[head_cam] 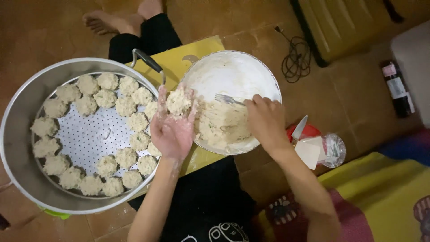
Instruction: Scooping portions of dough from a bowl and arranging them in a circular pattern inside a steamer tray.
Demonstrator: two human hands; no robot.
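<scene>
Meanwhile, left hand (172,127), fingers spread, cradles a dough ball (178,102); right hand (265,118) grips a fork (226,99) in the bowl (268,76), mid-shaping.

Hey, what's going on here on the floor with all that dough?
A person sits on the floor shaping a pale mixture into patties. The left hand is open, palm up, with a lump of mixture on its fingers. The right hand holds a fork in the white bowl, which is about half full. A metal steamer pot alongside has formed patties ringing its perforated tray.
</scene>
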